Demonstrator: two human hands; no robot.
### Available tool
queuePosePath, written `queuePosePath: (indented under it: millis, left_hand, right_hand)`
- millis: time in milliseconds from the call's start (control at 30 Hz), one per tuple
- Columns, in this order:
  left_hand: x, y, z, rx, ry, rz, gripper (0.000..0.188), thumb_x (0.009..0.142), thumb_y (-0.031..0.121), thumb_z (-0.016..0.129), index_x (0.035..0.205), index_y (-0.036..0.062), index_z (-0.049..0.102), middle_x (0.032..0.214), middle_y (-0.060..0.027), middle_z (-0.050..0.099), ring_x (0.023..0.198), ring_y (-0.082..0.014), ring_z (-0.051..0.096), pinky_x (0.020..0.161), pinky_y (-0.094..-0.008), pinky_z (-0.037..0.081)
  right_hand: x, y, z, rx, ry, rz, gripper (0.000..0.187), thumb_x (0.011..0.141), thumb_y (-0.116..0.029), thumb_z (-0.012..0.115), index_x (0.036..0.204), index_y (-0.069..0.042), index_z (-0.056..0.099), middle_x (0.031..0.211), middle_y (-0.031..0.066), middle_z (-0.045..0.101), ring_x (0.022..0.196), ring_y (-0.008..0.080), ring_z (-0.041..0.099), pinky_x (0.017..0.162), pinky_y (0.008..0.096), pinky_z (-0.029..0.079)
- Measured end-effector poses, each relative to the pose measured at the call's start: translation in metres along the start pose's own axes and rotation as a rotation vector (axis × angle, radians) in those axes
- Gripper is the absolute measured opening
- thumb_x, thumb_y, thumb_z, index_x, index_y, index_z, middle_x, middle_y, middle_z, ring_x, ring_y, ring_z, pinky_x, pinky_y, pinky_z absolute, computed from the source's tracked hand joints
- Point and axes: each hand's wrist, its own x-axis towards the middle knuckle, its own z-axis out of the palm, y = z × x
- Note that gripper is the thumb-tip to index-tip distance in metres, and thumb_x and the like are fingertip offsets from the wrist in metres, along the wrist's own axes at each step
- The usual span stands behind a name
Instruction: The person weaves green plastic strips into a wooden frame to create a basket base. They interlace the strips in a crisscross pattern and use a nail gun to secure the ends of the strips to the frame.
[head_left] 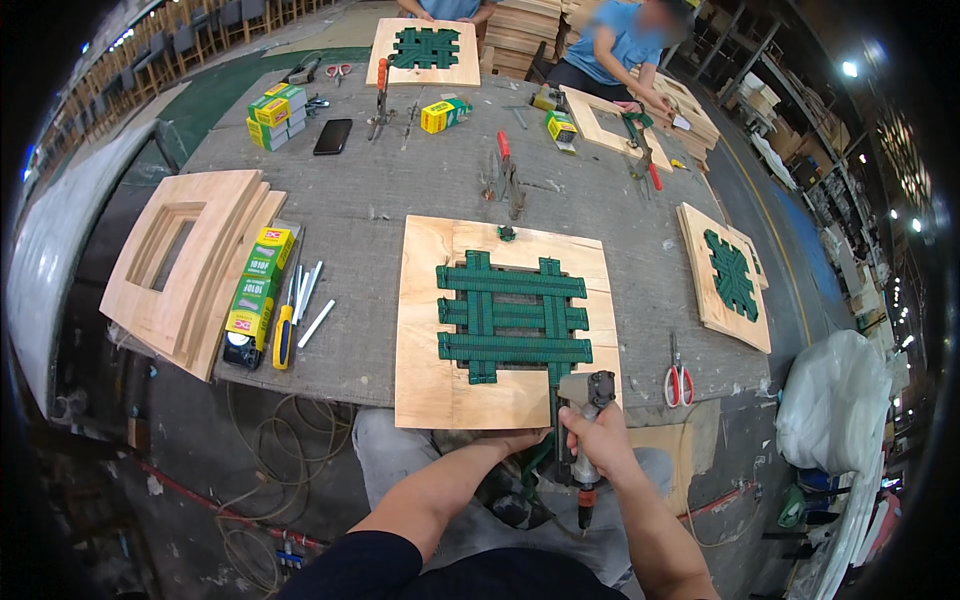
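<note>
right hand (600, 442) grips a staple gun (598, 386) by the wooden panel (424, 390), near right corner; left hand (515, 440) under its near edge, fingers mostly hidden, can't tell the grip; green straps (515, 347) cross its middle.

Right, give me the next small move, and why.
Probably press the staple gun onto the right lengthwise green strap by the near edge of the wooden panel and staple it: the right hand holds the gun's head there, the left hand is at that edge, and the strap appears to run past it.
</note>
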Motion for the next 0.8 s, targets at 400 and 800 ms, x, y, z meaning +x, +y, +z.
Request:
queuePosePath:
  millis: [400, 800]
  left_hand:
    - [-0.011, 0.014, -0.095, -1.056, -0.505, -0.286, 0.055, 0.104, 0.058, 0.045, 0.122, 0.0108, 0.068, 0.117, -0.0219, 0.07, 0.11, -0.0393, 0.067, 0.096, -0.0493, 0.052]
    - [0.051, -0.064, -0.181, -1.835, -0.136, -0.574, 0.026, 0.107, 0.029, 0.054, 0.101, 0.005, 0.062, 0.078, -0.0022, 0.065, 0.061, -0.0122, 0.059, 0.047, -0.0313, 0.05]
  right_hand:
    - [-0.021, 0.022, -0.038, 0.116, 0.141, -0.023, 0.02, 0.094, -0.011, 0.073, 0.105, -0.002, 0.059, 0.08, 0.0042, 0.064, 0.051, 0.0132, 0.058, 0.042, 0.0284, 0.046]
    - [-0.023, 0.023, -0.046, 0.141, 0.094, -0.031, 0.028, 0.094, -0.016, 0.076, 0.109, -0.004, 0.056, 0.08, 0.0044, 0.065, 0.051, 0.0123, 0.058, 0.043, 0.0295, 0.045]
